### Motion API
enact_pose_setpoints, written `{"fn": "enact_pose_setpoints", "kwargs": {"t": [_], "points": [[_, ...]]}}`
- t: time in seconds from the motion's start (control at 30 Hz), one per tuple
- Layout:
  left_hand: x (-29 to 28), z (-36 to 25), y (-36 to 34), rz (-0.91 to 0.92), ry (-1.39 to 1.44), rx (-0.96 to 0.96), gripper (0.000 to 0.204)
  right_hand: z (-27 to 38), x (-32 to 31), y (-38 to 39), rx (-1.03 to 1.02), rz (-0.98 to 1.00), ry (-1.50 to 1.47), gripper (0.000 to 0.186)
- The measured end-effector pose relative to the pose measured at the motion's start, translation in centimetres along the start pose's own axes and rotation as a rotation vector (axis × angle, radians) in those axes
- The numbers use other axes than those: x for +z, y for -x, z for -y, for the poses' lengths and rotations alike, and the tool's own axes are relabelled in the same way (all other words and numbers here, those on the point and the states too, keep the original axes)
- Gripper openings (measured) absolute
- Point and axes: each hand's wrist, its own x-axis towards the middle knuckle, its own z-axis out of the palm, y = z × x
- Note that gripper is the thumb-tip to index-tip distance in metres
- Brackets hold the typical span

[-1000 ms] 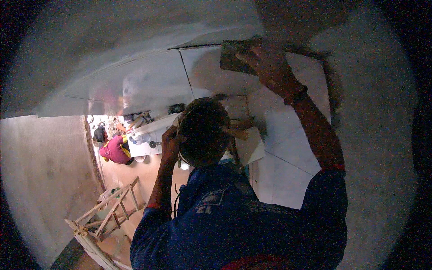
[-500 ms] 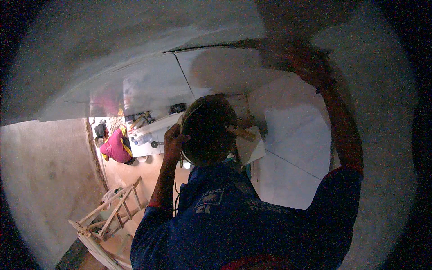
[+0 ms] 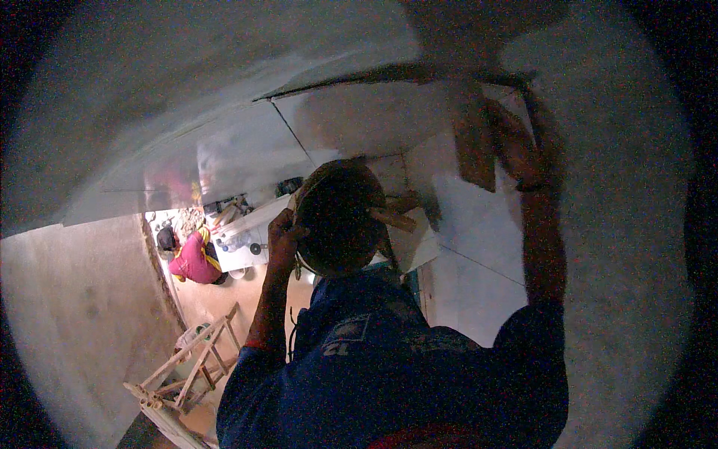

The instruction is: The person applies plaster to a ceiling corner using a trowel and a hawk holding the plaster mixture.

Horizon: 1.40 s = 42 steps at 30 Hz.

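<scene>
My left hand [image 3: 283, 236] grips the rim of a round, dark bucket [image 3: 338, 217] in front of my chest. Its inside is too dark to make out. At the bucket's right side a light wooden handle [image 3: 395, 219] sticks out. My raised right hand [image 3: 516, 146], smeared by motion, is closed on a flat brown rectangular piece [image 3: 474, 146], close to the top edge of the pale tiled wall [image 3: 359, 112]. Poor light hides which kind of tool the piece is.
Down to the left, a person in a pink and yellow shirt [image 3: 192, 258] crouches beside a white board [image 3: 243, 251] with tools on it. A wooden trestle [image 3: 183, 367] stands on the floor at lower left. A bare plastered wall [image 3: 82, 299] rises behind it.
My right hand has come down and slightly left from the wall's top edge, and the flat brown piece now shows. The left hand keeps its hold on the bucket. The view has shifted slightly.
</scene>
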Motion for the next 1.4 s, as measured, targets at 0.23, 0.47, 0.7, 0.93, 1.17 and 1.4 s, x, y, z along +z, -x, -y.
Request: {"fn": "enact_pose_setpoints", "kwargs": {"t": [0.23,0.47,0.7,0.93,1.17,1.4], "points": [[0.3,-0.4,-0.1,-0.011,0.026,-0.014,0.015,-9.3,1.6,-0.1,0.097,0.324,-0.726,0.035],[-1.6,0.7,1.0,-0.069,-0.205,0.064,0.014,-6.7,9.6,1.6,-0.064,0.218,-0.648,0.039],[-3.5,2.0,3.0,-0.138,0.165,-0.001,0.012,-6.8,19.0,-0.4,-0.712,-0.165,0.716,0.047],[-4.5,2.5,4.6,-0.196,0.089,-0.005,0.014,-10.5,22.8,-1.9,-0.89,-0.322,1.136,0.048],[-5.2,3.2,5.4,-0.185,0.066,-0.014,0.012,-9.5,19.8,2.9,-0.74,-0.106,1.107,0.053],[-3.8,3.1,4.3,-0.125,0.165,0.001,0.014,-8.0,20.8,-1.0,-0.781,-0.26,1.242,0.048]]}}
